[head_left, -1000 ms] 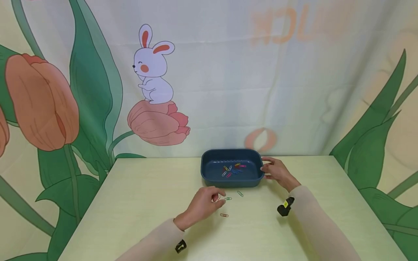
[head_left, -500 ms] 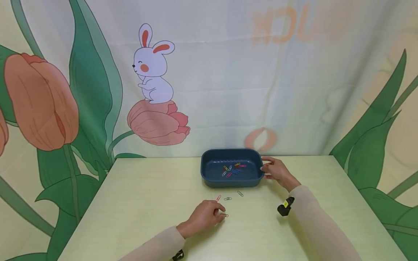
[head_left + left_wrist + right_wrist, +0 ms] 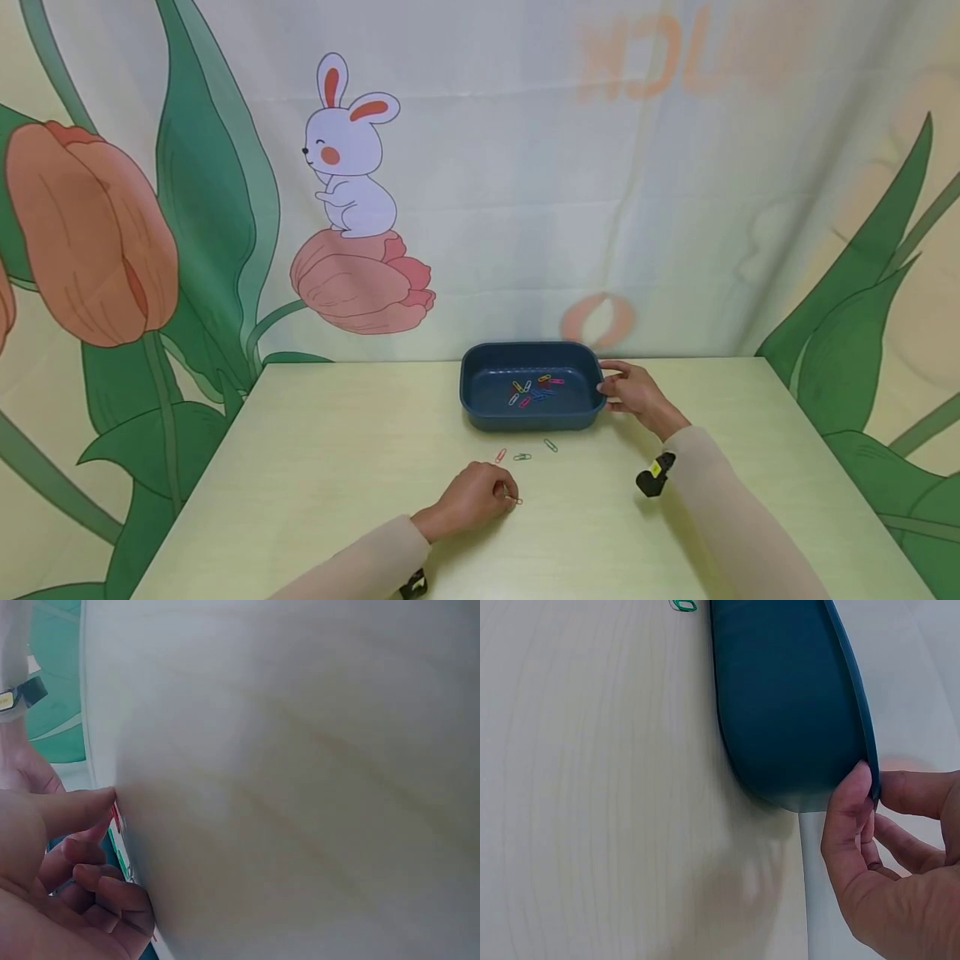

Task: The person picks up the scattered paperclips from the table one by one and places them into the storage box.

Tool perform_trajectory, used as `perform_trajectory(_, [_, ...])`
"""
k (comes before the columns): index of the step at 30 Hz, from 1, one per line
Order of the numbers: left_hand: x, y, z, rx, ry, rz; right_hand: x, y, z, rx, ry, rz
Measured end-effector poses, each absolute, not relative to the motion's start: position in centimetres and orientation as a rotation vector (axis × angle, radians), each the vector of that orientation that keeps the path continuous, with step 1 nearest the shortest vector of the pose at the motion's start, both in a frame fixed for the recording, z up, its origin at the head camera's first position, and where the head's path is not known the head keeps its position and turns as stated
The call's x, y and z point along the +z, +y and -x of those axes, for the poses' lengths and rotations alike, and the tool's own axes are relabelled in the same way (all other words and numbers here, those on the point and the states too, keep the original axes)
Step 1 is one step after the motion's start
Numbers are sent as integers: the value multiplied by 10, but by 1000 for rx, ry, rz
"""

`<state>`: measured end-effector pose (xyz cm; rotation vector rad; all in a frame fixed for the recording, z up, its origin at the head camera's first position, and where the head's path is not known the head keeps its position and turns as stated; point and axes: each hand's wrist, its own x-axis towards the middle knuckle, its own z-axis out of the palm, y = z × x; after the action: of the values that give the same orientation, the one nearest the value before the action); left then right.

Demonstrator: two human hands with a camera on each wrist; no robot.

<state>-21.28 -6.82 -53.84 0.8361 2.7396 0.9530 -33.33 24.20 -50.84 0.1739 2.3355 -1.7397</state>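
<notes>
My left hand is low over the table, thumb and index finger pinching a reddish-brown paper clip, one end of which pokes out past the fingertips. In the left wrist view the fingers of that hand are curled close to the tabletop. At the right end of a dark blue rectangular bin, my right hand grips the rim between thumb and fingers, as the right wrist view also shows of the bin. Several coloured paper clips lie inside the bin.
Between the left hand and the bin lie a red paper clip, a green paper clip and another green paper clip. Behind the pale wooden table hangs a curtain printed with tulips and a rabbit.
The left hand has drawn back toward the person from beside the red paper clip and closed its fingers on the reddish-brown one, which has shifted slightly. The right hand stays at the bin.
</notes>
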Motion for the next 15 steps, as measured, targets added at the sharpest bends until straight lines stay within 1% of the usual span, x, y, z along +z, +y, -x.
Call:
perform_trajectory(9, [-541, -68, 213, 947, 2741, -807, -508, 241, 334, -1740, 2334, -180])
perform_trajectory(15, [-539, -69, 212, 964, 2731, -831, -508, 241, 334, -1734, 2335, -172])
